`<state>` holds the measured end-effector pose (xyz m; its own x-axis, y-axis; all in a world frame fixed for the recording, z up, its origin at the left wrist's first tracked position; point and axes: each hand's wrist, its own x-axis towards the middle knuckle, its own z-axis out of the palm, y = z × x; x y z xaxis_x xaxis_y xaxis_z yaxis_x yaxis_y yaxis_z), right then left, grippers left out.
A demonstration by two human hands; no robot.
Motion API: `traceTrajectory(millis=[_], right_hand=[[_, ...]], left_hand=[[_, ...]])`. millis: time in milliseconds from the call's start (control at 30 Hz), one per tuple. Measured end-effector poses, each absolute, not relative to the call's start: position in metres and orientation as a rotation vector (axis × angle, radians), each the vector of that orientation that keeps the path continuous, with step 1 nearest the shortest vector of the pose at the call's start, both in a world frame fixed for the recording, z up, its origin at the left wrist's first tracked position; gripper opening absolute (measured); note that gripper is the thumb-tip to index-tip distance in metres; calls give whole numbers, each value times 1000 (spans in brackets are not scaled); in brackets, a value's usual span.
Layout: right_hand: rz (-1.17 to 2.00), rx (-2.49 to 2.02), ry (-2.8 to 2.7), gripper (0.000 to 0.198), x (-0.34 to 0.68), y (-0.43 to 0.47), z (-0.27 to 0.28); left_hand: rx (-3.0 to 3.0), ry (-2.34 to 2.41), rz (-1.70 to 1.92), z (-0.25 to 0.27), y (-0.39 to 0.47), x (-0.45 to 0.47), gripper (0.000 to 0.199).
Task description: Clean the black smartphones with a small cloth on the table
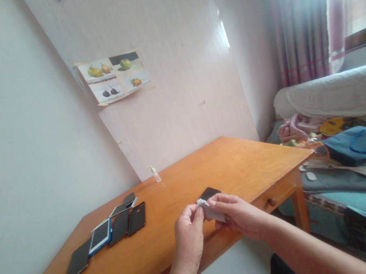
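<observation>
Near the table's front edge, my left hand [190, 232] pinches a light grey cloth [214, 213] by its bunched top end. My right hand [237, 212] grips the same cloth from the right, thumb on top and fingers curled beneath. Just beyond the cloth shows a dark flat rectangular thing [210, 192], partly covered by the hands; whether it lies on the table or is held cannot be made out.
On the wooden table [189, 173], several phones and tablets lie at the left, among them a blue-edged white tablet [100, 236] and a black phone [136, 219]. A clear pump bottle [154, 174] stands by the wall. A blue bag [363, 143] and clothes lie on the bed at right.
</observation>
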<state>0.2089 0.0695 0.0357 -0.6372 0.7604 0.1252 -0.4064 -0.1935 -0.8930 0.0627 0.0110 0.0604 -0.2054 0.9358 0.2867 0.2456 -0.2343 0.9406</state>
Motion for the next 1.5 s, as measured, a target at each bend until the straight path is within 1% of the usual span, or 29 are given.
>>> traceTrajectory(millis=[100,267,400,500,600,733,833,967,1200,1400,1433,1500], right_hand=[[1884,-450,-1344,31,209,67,34],[1836,-568,-1238,28,206,71,25],[1890,-569,-1175,27,203,69,24],[1951,-540,-1117,22,203,64,28],[1974,-492,-1070,19,203,62,32],[1926,-512,-1065,20,203,59,36],[1921,-509,-1090,21,202,54,40],[1910,-499,-1182,24,199,46,45],[1700,-568,-1311,26,195,46,38],[1163,-775,-1260,23,193,49,31],[1140,-772,-1279,24,192,47,32],[1192,-739,-1311,29,190,41,33]], left_hand=[[1443,1497,1521,56,8,54,33],[1415,1598,1563,54,0,41,37],[1196,1490,1628,53,-6,40,39],[1102,1454,1654,51,-7,40,42],[1104,1613,1717,47,-7,36,41],[1201,1758,1849,47,-9,32,39],[1321,1656,1731,53,-15,40,37],[1288,1411,1501,63,-24,58,39],[1114,1263,1562,57,-21,61,29],[1054,1375,1673,56,-20,59,27],[1046,1401,1688,56,-20,60,26],[1037,1412,1700,57,-21,62,27]])
